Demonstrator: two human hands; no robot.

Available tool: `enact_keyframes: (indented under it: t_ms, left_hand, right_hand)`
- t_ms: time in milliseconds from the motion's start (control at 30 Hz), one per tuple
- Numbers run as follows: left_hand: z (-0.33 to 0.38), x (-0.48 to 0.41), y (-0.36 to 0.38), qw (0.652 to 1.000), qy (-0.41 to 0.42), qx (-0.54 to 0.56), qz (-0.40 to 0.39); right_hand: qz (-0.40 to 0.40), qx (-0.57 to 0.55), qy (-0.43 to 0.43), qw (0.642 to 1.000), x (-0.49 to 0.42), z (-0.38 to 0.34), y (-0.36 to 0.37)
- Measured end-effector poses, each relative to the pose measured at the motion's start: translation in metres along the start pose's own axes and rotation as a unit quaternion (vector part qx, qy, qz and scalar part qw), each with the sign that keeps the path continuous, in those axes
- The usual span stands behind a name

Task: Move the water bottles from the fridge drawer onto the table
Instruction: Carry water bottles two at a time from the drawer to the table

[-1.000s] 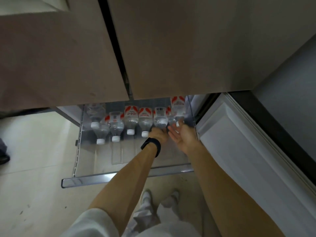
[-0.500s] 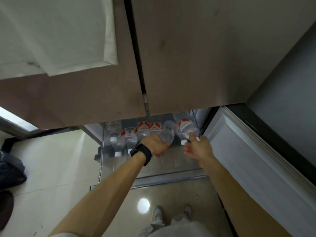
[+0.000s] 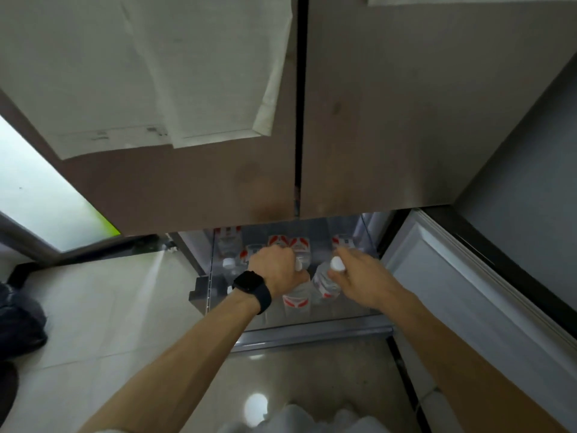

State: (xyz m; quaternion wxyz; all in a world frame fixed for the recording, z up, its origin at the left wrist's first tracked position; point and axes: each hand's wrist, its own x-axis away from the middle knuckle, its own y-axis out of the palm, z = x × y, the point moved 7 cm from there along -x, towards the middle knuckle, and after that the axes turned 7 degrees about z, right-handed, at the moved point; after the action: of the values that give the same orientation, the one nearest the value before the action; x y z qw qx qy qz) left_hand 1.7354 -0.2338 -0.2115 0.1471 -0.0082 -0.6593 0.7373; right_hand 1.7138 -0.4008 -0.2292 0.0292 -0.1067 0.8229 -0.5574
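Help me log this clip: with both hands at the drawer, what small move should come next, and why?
Probably lift both hands straight up. The left hand grips the left bottle and the right hand the right bottle near their caps, bodies hanging over the open drawer, so they must clear its front rim before any turn toward the table.

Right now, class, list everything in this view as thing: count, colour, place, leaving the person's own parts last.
Water bottles: at least six, clear with white caps and red-white labels; two held, rest in drawer.
Fridge drawer: one, grey, pulled open.
Upper fridge doors: two, brown, shut.
Papers: at least two, white, on one upper door.
Lower door: one, white inside, open beside drawer.
Floor: cream tiles.
Bag: one, dark, floor edge.
Smartwatch: one, black, left wrist.
Left hand: grips one bottle.
Right hand: grips another near its cap.
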Motion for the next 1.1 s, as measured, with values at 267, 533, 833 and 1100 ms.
enact_keyframes:
  t_ms: [267,533,833,1100]
  left_hand:
    - [-0.027,0.013,0.031,0.994,-0.011,0.096,0.054]
    - [-0.011,0.009,0.068,0.955,0.074,0.285,-0.046]
    - [-0.009,-0.007,0.087,0.954,0.089,0.271,-0.090]
    - [-0.013,-0.005,0.090,0.970,0.055,0.231,-0.042]
  right_hand:
    - [0.058,-0.107,0.030,0.992,-0.002,-0.003,0.028]
    - [-0.023,-0.237,0.118,0.964,-0.019,0.015,0.074]
    - [-0.031,-0.205,0.110,0.972,-0.019,0.022,0.078]
    - [-0.010,-0.153,0.187,0.970,-0.011,0.031,0.090]
